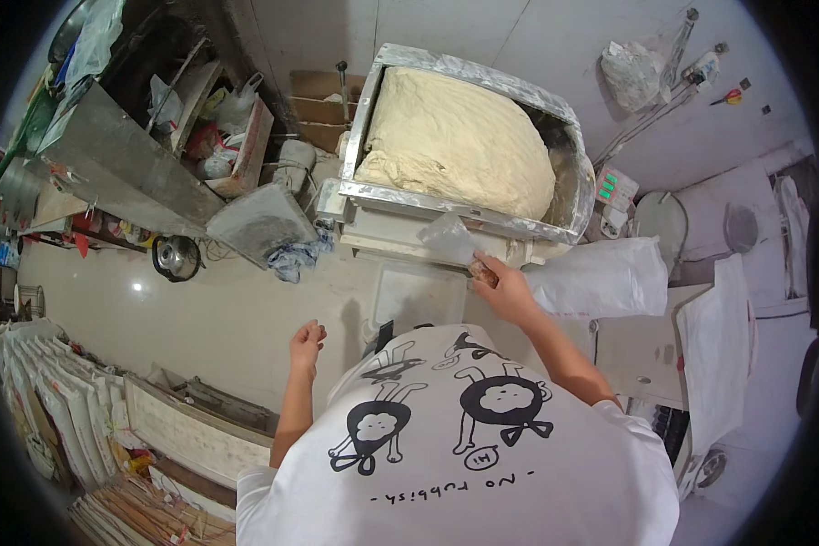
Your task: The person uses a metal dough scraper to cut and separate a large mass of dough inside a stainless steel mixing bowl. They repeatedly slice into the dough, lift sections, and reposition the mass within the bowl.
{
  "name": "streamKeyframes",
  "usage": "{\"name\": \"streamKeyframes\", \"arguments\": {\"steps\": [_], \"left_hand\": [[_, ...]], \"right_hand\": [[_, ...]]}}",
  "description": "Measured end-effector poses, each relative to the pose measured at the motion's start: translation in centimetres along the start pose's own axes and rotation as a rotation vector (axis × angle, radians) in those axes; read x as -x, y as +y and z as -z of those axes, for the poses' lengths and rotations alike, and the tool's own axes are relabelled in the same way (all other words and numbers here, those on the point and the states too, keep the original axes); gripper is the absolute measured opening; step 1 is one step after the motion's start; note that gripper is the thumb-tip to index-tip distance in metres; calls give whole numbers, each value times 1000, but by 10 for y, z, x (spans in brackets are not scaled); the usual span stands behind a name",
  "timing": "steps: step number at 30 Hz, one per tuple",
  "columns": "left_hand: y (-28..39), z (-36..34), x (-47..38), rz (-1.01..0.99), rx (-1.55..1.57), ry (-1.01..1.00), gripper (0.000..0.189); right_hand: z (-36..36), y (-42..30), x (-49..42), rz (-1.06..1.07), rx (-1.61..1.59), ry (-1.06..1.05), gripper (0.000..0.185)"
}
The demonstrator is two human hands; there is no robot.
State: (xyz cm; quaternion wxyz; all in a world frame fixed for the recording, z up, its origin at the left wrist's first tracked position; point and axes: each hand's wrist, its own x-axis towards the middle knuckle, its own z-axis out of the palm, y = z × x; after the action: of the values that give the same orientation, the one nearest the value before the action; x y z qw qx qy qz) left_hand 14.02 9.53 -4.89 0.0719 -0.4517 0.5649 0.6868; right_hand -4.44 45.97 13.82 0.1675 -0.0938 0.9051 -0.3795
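My right hand [505,286] grips a flat, pale grey piece with a brown end, which looks like a dough scraper [447,235]. Its pale part points toward the front of a metal mixer trough [416,198]. A large mass of cream-coloured dough [461,140] fills most of that trough, and bare metal shows at its right end. My left hand [307,345] hangs over the floor at my side, fingers curled, with nothing seen in it. Between me and the trough stands a pale plastic bin [416,293], partly hidden by my shirt.
White sacks [600,276] lie right of the trough near a digital scale [616,189]. On the left are a metal cabinet [130,150], a kettle [177,258] and a crumpled cloth [293,259]. Stacked sacks [61,403] stand lower left. Scissors [730,97] hang on the wall.
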Motion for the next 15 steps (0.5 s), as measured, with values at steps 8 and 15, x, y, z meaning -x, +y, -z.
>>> {"name": "streamKeyframes", "arguments": {"steps": [8, 15], "left_hand": [[-50, 17, 13, 108, 17, 85, 24], [-70, 19, 13, 116, 60, 114, 25]], "right_hand": [[3, -80, -39, -195, -628, -131, 29], [-13, -79, -132, -208, -761, -280, 19]]}}
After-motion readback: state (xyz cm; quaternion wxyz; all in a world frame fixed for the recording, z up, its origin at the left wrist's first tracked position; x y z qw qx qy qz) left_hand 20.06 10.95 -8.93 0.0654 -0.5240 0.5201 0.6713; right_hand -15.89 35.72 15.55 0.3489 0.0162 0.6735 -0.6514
